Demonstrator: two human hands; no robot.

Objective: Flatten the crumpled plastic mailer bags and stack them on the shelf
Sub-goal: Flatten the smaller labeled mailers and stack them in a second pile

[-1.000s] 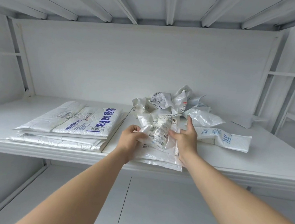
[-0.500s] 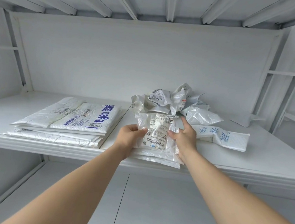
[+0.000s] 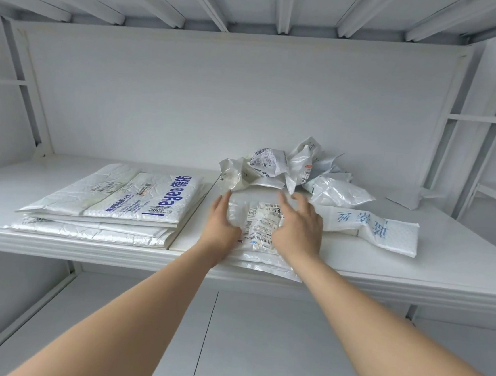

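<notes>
We see the left hand [image 3: 221, 221] and right hand [image 3: 298, 228] laid palm-down on a labelled mailer [image 3: 261, 219], fingers straight; neither grip is closed round anything, the right one slightly blurred; the mailer lies on a few flat bags at the front edge of the shelf [image 3: 413, 271], between the two hands; at nine o'clock from it sits a flat stack [image 3: 113, 203] with blue print; at twelve o'clock, a crumpled heap [image 3: 272, 166]; at three o'clock, a blue-lettered bag [image 3: 372, 228], half flattened.
</notes>
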